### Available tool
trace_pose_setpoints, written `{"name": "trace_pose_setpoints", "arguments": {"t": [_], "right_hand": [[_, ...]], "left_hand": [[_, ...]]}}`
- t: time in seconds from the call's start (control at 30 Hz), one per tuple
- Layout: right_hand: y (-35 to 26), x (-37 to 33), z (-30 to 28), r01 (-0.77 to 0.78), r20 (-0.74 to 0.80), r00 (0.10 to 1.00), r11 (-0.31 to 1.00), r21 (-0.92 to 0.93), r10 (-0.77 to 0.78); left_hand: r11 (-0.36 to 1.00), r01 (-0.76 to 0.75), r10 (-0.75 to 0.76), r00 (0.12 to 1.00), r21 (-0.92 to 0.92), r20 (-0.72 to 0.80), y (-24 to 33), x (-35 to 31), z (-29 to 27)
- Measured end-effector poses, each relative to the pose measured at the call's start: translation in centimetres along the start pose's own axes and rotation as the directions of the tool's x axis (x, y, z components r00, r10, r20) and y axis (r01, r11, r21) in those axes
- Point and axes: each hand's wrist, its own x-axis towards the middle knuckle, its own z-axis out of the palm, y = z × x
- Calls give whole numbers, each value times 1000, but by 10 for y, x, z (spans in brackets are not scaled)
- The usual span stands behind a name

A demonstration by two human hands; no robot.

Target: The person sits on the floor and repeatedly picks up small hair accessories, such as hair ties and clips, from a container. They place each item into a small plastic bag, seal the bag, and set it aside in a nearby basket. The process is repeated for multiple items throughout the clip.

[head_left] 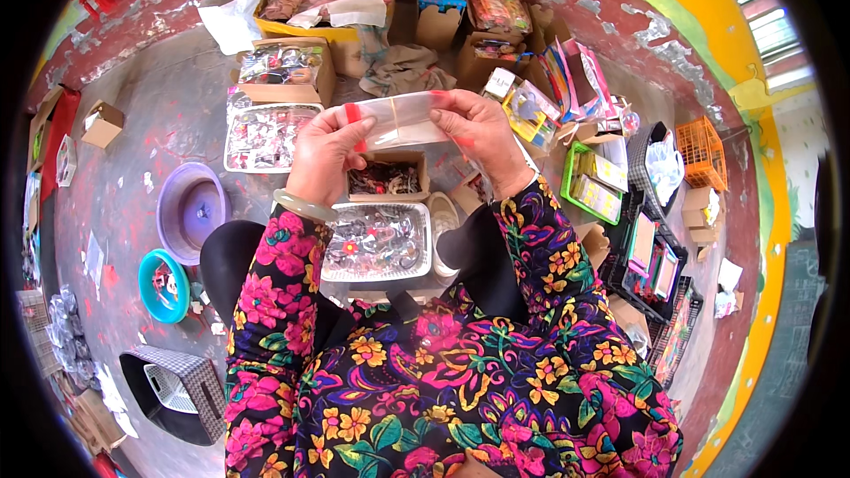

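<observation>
Clear plastic bag (403, 119) stretched sideways between both hands (398, 146)

Holding clear plastic bag (403, 120) between left hand (326, 155) and right hand (478, 131) | hovering above small cardboard box (386, 177) and foil tray (377, 242)

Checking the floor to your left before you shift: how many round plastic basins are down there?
2. A purple basin sits on the floor left of the left hand; a smaller teal basin lies just below it. Others may be hidden.
</observation>
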Motion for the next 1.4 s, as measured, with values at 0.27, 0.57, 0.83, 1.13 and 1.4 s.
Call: {"name": "trace_pose_setpoints", "arguments": {"t": [0.27, 0.57, 0.83, 1.13, 1.4], "right_hand": [[5, -24, -21, 33, -1, 999, 992, -125, -34], [-11, -54, -38, -125, -25, 992, 992, -26, 125], [-4, -64, -94, -66, -78, 996, 972, -227, 49], [168, -144, -207, -358, -506, 603, 776, 520, 617], [263, -118, -219, -554, -475, 300, 556, 619, 827]], "left_hand": [[1000, 15, -18, 992, 24, 128, -6, -2, 13], [996, 7, -34, 947, 85, 320, -8, -11, 41], [984, 56, -103, 952, 167, 289, -12, -5, 46], [956, 160, -200, 969, 247, 147, -22, 2, 26], [910, 219, -279, 952, 351, 128, -32, 12, 26]]}}
